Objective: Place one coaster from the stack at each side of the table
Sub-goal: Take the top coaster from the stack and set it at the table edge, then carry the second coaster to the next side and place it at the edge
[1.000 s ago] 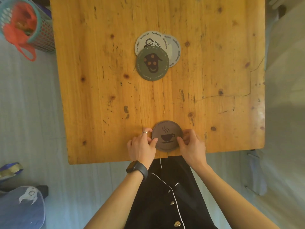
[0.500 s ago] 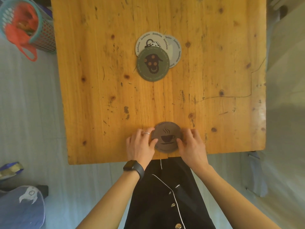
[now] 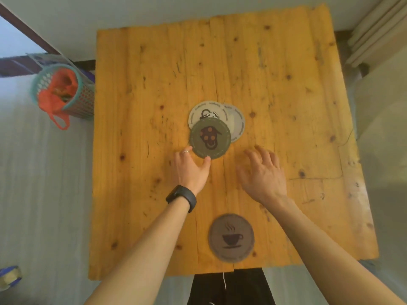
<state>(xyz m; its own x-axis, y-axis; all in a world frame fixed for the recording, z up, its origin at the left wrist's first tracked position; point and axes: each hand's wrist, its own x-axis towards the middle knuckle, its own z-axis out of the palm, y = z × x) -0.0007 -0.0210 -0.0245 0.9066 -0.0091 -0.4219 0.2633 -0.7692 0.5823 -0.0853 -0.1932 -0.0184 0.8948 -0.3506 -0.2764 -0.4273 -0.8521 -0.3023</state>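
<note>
A brown coaster with a coffee-cup print (image 3: 231, 237) lies flat near the front edge of the wooden table (image 3: 136, 194). At the table's middle three coasters overlap: a green one (image 3: 210, 138) on top, a white one (image 3: 203, 113) behind it and a pale one (image 3: 235, 123) to its right. My left hand (image 3: 190, 167) touches the green coaster's near-left rim with thumb and fingertips, holding nothing. My right hand (image 3: 262, 170) hovers with fingers spread, just right of and below the green coaster, apart from it.
A teal mesh basket (image 3: 63, 93) with an orange bag inside stands on the floor by the table's left edge. A wall corner and white slats (image 3: 374, 34) lie beyond the far right corner. My left wrist wears a black watch (image 3: 181, 198).
Both hands let go of the brown cup coaster at the front edge and moved forward to the stack. The camera tilted up, showing the whole table.
</note>
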